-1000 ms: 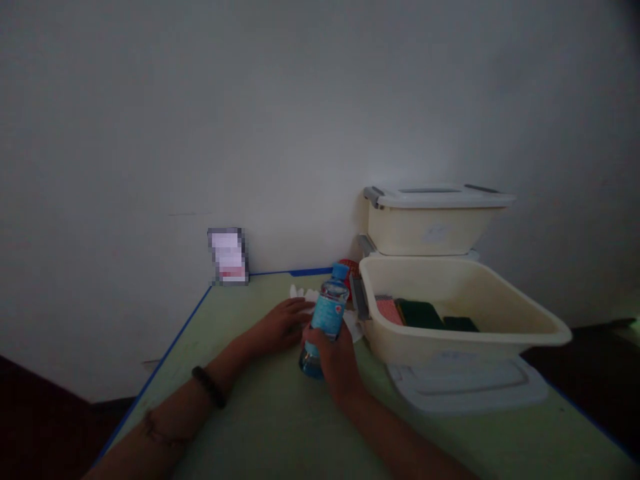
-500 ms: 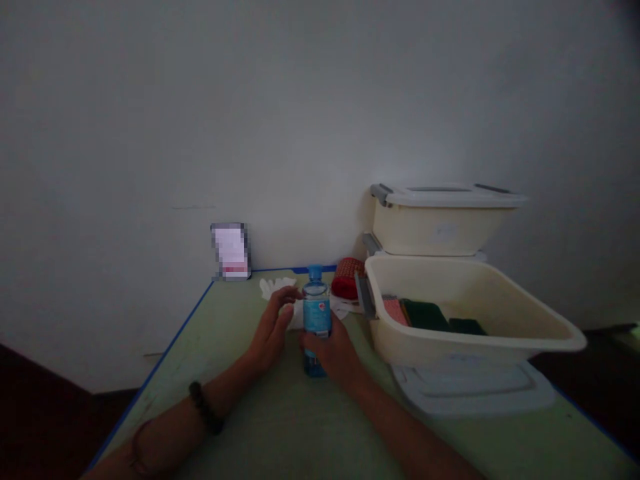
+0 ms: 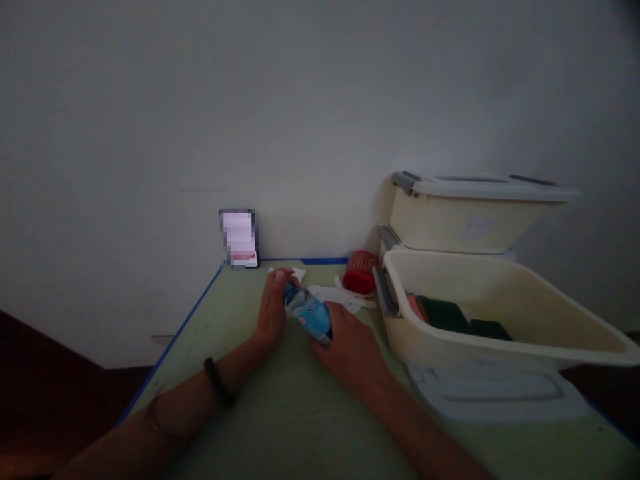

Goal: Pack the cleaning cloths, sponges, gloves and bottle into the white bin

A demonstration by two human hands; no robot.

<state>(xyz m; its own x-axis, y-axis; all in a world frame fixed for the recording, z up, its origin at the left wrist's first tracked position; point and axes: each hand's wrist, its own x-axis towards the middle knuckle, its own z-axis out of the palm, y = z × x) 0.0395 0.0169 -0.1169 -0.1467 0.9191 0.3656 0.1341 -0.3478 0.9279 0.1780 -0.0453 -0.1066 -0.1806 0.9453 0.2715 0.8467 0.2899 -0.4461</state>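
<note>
A clear blue bottle [image 3: 311,316] with a light-blue label lies tilted over the table, its neck pointing up and to the left. Round its lower part my right hand [image 3: 353,345] is wrapped, hiding the base. My left hand [image 3: 273,308], wearing a dark beaded bracelet at the wrist, has its fingers curled at the blue cap [image 3: 289,289]. Part of the cap is hidden by those fingers. Just behind the bottle a thin white item [image 3: 345,300] lies flat; its kind is unclear.
On the right stands an open cream bin [image 3: 465,350] with green and pink pads inside. A lidded bin [image 3: 450,220] is behind it, and a pale lid [image 3: 505,393] lies beneath. A red woven container [image 3: 360,273] and a propped phone [image 3: 240,239] stand near the wall.
The bottle has gone from upright to tilted left, held in my right hand. My left hand has come from beside the bottle onto its cap. The view has shifted slightly left.
</note>
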